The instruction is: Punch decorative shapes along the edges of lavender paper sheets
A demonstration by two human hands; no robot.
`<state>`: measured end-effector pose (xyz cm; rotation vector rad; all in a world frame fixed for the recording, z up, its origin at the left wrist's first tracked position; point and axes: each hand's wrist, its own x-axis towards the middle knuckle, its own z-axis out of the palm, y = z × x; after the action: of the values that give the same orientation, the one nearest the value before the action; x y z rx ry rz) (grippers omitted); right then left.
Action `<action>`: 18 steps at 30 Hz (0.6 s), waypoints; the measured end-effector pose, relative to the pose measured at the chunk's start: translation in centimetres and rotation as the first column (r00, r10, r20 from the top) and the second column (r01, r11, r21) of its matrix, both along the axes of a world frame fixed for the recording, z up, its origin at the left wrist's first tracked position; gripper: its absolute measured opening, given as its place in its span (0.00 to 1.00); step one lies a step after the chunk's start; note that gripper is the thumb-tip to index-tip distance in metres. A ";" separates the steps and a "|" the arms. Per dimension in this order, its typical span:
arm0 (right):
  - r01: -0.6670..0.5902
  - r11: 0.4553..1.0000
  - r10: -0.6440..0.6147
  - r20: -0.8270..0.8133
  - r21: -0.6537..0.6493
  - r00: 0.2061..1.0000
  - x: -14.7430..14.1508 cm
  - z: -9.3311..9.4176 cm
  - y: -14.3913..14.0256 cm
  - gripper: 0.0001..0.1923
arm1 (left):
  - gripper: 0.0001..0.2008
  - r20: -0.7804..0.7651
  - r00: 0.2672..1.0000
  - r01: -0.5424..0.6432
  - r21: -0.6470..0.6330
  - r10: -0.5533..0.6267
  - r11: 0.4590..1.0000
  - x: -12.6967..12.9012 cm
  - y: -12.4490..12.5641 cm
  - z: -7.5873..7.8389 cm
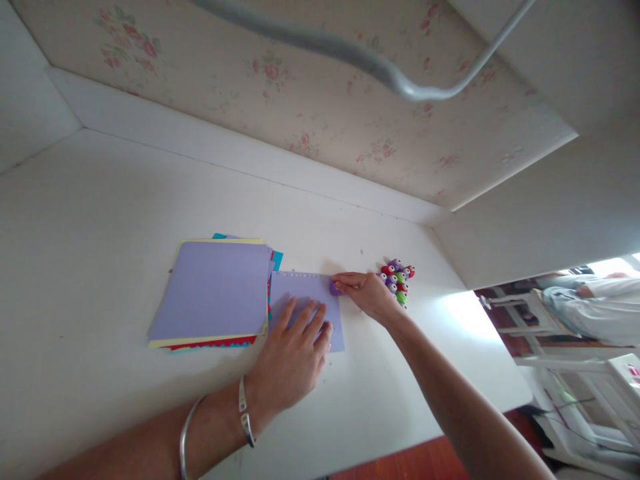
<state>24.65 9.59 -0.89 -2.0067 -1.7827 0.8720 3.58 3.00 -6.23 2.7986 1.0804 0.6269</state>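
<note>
A lilac sheet of paper [305,293] lies on the white table with a row of small pale marks along its far edge. My left hand [296,350] rests on this sheet, fingers spread and palm down. At the sheet's far right corner, my right hand [357,288] pinches a small purple piece [335,288], mostly covered by the fingers; its exact kind is unclear. Just beyond that wrist stands a cluster of small purple, red and green pieces [399,280] with white eye-like spots. My right forearm passes close to them.
Left of the sheet lies a stack of coloured paper [215,290], lilac on top, with yellow, red and blue edges showing. A pale cable [320,41] crosses overhead before the flowered wall. At the far right, a person in light clothing [590,307] is partly visible.
</note>
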 end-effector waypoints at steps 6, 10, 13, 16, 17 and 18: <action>-0.002 1.000 0.002 0.015 0.011 1.000 0.1 -0.4 -0.1 0.11 | 0.18 -0.002 1.000 0.005 0.006 -0.005 1.000 0.0 0.0 -0.1; -0.011 1.000 0.011 0.006 0.017 1.000 0.3 -0.3 -0.3 0.11 | 0.18 0.005 1.000 -0.001 0.009 0.001 1.000 0.0 0.1 0.1; -0.021 1.000 0.022 -0.031 0.021 0.999 0.6 -0.3 -0.5 0.12 | 0.17 0.020 1.000 -0.008 0.013 0.008 1.000 0.0 0.0 0.3; -0.004 0.999 0.008 -0.076 0.044 0.997 0.8 -0.1 -0.9 0.14 | 0.17 0.034 0.999 -0.011 0.006 0.011 1.000 0.0 0.0 0.3; -0.002 0.999 0.006 -0.085 0.044 0.996 0.9 -0.1 -1.0 0.15 | 0.17 0.038 0.999 -0.012 0.004 0.012 1.000 0.0 0.0 0.2; -0.005 0.999 0.009 -0.086 0.040 0.996 1.1 0.0 -1.2 0.15 | 0.17 0.042 0.999 -0.014 0.003 0.014 1.000 0.0 0.0 0.1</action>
<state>25.75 8.41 -0.93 -1.9097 -1.7470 0.9048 3.57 3.02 -6.08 2.7699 1.0926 0.6867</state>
